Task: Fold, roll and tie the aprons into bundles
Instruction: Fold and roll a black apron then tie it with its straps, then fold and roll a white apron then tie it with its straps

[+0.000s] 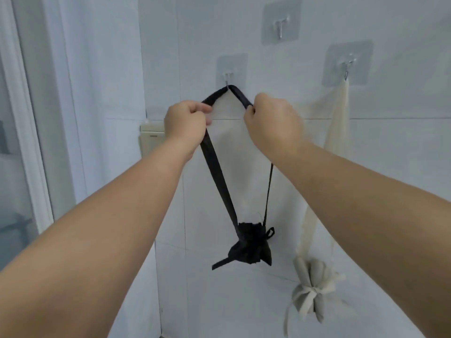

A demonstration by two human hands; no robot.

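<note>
Both grip hooked strap (218,176): L hand (185,123), R hand (271,123).

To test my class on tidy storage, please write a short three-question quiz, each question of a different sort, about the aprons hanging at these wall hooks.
1. True or false: the black bundle lies on a table.
2. Which hook is bare? A the top hook; B the left one; C the right one.
3. Fill in: the left grip and right grip each hold the black ____.
Key: 1 false, it hangs from the left hook. 2 A. 3 strap.
</note>
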